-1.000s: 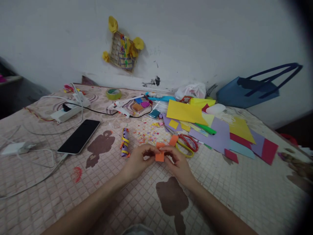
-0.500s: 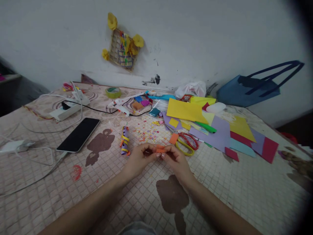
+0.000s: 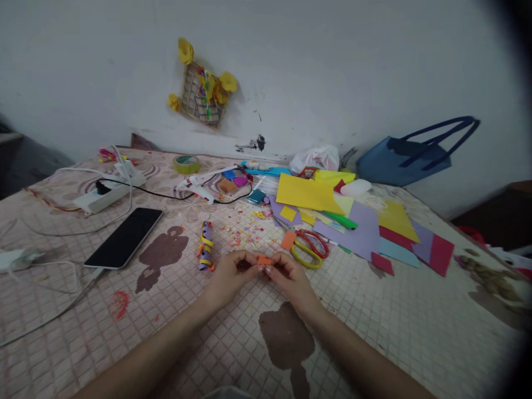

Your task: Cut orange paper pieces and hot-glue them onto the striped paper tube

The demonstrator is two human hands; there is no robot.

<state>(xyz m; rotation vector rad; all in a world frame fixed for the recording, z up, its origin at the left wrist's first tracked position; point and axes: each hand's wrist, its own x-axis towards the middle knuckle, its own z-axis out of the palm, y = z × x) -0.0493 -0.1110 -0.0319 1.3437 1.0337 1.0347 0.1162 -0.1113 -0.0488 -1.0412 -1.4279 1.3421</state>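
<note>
- We face a pale, marked wall (image 3: 316,72), with a woven decoration bearing yellow flowers (image 3: 203,97) hung on it, above a worktop covered by a checked, patterned cloth (image 3: 199,343).
- Near the middle of the worktop, a small folded orange paper (image 3: 264,259) sits between our two hands.
- Our left hand (image 3: 228,277) has its fingers curled and drawn nearly together, thumb against forefinger, pinching the paper's left end.
- Our right hand (image 3: 293,280) mirrors it: the fingers are closed to a pinch on the right end, and the two thumbs are side by side at the near edge.
- We cannot tell how the other fingertips lie behind the paper.
- Just beyond the right hand, a second orange piece (image 3: 288,240) lies beside scissors with red and yellow handles (image 3: 310,249).
- Near the left hand we have a purple roll (image 3: 205,246) wound with yellow strips.
- Bright paper scraps (image 3: 245,230) are scattered past both hands.
- Farther left lies a dark-screened phone (image 3: 124,238); coloured sheets (image 3: 307,194) spread to the right.
</note>
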